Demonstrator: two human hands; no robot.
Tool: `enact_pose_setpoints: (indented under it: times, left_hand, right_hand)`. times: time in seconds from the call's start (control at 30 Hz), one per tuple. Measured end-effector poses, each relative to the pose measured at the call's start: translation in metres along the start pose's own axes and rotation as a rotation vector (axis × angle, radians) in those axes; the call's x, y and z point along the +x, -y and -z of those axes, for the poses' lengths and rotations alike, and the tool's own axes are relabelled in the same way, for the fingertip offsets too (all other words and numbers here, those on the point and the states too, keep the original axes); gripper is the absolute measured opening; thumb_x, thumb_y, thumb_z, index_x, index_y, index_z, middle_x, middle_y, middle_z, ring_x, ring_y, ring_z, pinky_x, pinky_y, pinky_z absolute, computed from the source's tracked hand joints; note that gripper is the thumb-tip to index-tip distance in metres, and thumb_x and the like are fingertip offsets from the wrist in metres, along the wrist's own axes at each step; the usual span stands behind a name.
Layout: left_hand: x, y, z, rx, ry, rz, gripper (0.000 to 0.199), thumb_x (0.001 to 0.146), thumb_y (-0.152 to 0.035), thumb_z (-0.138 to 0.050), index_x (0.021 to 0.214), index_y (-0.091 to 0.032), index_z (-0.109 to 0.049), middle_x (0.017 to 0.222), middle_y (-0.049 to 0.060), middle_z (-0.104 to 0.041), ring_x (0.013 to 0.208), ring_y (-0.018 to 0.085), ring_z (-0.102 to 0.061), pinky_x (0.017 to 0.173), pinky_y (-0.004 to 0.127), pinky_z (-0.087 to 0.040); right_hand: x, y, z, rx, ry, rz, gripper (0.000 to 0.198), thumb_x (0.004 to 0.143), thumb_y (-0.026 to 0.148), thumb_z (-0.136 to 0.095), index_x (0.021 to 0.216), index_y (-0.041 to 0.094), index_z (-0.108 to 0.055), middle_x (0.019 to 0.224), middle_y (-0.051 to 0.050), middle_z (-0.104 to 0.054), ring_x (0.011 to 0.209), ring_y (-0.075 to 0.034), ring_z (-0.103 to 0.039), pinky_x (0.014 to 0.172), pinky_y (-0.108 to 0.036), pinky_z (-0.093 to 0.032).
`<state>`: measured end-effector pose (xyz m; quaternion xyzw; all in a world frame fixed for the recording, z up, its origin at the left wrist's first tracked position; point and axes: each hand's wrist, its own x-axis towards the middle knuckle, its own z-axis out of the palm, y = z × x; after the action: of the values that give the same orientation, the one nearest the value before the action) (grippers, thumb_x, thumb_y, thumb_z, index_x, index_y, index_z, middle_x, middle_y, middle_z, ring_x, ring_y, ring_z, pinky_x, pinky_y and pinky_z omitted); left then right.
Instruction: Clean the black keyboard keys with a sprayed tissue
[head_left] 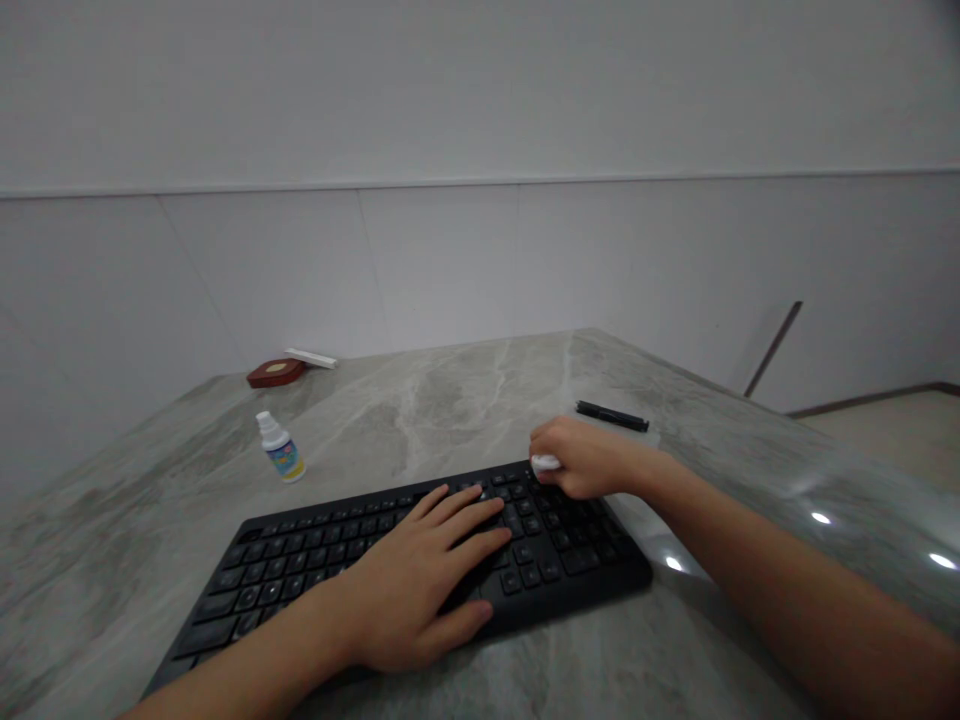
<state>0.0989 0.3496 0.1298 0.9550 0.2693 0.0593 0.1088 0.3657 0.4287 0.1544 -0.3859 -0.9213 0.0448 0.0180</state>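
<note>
A black keyboard [285,560] lies at a slant across the near part of the marbled table. Fingers spread, my left hand [431,580] rests flat on its middle keys. My right hand [574,458] is closed around a small white wad [545,463], perhaps tissue or cloth, at the keyboard's far right corner. Most of the wad is hidden inside the fist. Just beyond that hand lies a black pen-like stick [612,416].
A small white bottle [280,447] with a blue and yellow label stands left of the keyboard's far edge. Farther back sit a reddish-brown box [276,373] and a thin white bar [311,358]. A pale wall [450,260] rises behind the grey marbled table [450,400].
</note>
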Motion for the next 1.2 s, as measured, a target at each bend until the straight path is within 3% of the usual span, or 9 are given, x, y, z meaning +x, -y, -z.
enact_pose_setpoints:
  times: [0.43,0.8,1.07,1.2]
  left_hand:
    - [0.0,0.0,0.0,0.025,0.027,0.006,0.062,0.092,-0.034,-0.056,0.149,-0.027,-0.034,0.16,0.007,-0.026,0.147,0.034,-0.022,0.117,0.062,-0.021]
    - [-0.001,0.002,-0.001,-0.009,-0.003,-0.002,0.061,0.092,-0.035,-0.057,0.149,-0.028,-0.036,0.159,0.006,-0.03,0.146,0.036,-0.025,0.117,0.062,-0.021]
    - [0.001,0.002,-0.002,0.015,0.015,-0.003,0.062,0.092,-0.035,-0.056,0.15,-0.027,-0.034,0.16,0.006,-0.027,0.147,0.035,-0.023,0.117,0.062,-0.021]
    - [0.001,0.002,-0.001,0.037,0.025,0.002,0.062,0.092,-0.035,-0.056,0.149,-0.026,-0.034,0.16,0.007,-0.027,0.147,0.034,-0.022,0.117,0.062,-0.021]
  right_hand:
    - [-0.002,0.007,0.001,-0.107,-0.005,-0.02,0.012,0.077,0.021,-0.063,0.076,0.013,-0.073,0.083,-0.014,-0.073,0.078,-0.025,-0.066,0.067,-0.03,-0.042]
    - [-0.006,0.012,0.005,-0.021,0.068,0.014,0.009,0.072,0.015,-0.061,0.07,0.015,-0.07,0.079,-0.011,-0.072,0.072,-0.021,-0.064,0.063,-0.027,-0.04]
    - [0.0,0.018,-0.005,0.057,-0.04,0.068,0.01,0.08,0.021,-0.062,0.075,0.015,-0.069,0.081,-0.009,-0.071,0.075,-0.019,-0.063,0.069,-0.027,-0.042]
    - [0.001,0.015,-0.005,0.035,-0.022,0.024,0.01,0.081,0.021,-0.064,0.075,0.015,-0.069,0.082,-0.009,-0.071,0.078,-0.02,-0.063,0.072,-0.028,-0.042]
